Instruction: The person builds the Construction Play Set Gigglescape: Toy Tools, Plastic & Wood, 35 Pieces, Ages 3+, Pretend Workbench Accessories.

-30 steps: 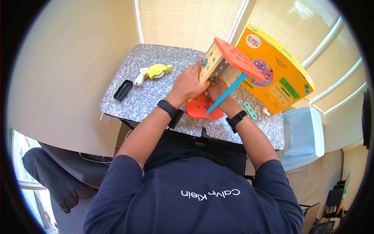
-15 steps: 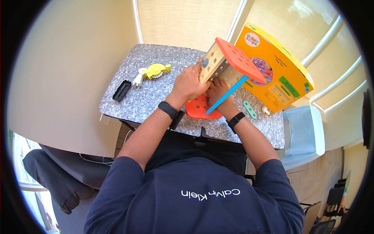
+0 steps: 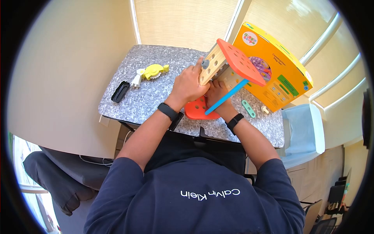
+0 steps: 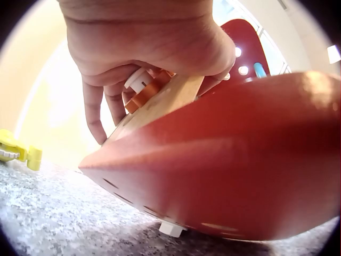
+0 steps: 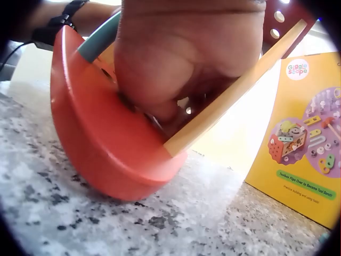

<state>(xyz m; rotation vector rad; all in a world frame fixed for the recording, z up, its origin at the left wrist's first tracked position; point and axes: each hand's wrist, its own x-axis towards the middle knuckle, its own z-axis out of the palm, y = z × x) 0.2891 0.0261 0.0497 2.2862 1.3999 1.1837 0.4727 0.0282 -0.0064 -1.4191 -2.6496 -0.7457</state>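
Note:
A toy toolbox [image 3: 212, 68] of pale wood panels and red-orange end plates stands on one end on the table. A blue rod [image 3: 230, 94] joins its upper end plate [image 3: 241, 62] to the lower one [image 3: 196, 111]. My left hand [image 3: 190, 84] grips the wooden side, fingers curled over it beside an orange nut [image 4: 144, 100] and a white bolt [image 4: 139, 81]. Inside the frame, my right hand [image 3: 216, 94] reaches in behind the rod, low against the wood in the right wrist view; its fingertips are largely hidden, and I cannot tell what they hold.
Behind the toolbox on the right stands a yellow-orange box [image 3: 284, 58]. A green strip with holes [image 3: 248, 109] and a small cream piece [image 3: 265, 109] lie nearby. Left are a yellow toy piece [image 3: 154, 71], a white piece [image 3: 137, 80] and a black tray [image 3: 120, 92]. A bin [image 3: 304, 132] stands right.
The head view shifts slightly, and the upper end plate tips a little. Both hands keep almost the same places on and inside the toolbox.

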